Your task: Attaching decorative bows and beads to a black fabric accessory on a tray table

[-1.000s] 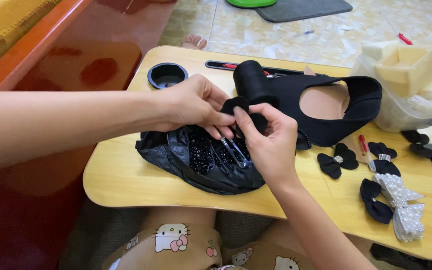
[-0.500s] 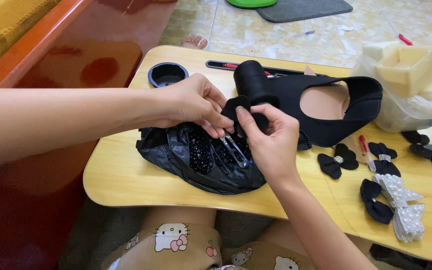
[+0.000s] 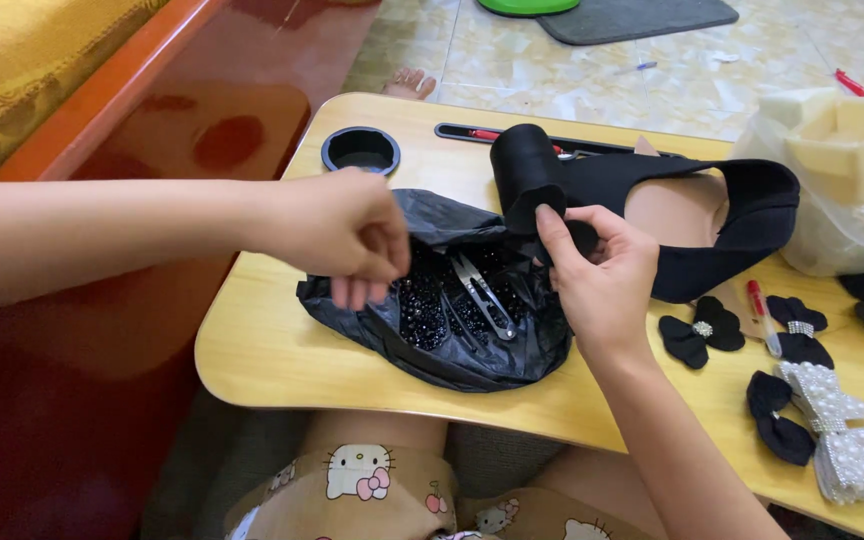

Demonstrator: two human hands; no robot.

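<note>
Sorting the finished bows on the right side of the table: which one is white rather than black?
The pearl-covered white bow, nearest the table's right front edge; the black fabric bows beside it are dark with small sparkly centres.

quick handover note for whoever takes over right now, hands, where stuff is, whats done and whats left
Left hand: fingers bunched at the edge of the black plastic bag, over the black beads; whether it holds a bead cannot be told.
Right hand: pinching a small black fabric piece at the bag's far edge.
Small metal snips lie on the beads in the open bag, on the wooden lap table.
Done: several finished bows lie at the right of the table.
Left: the piece in hand shows no beads yet.
</note>
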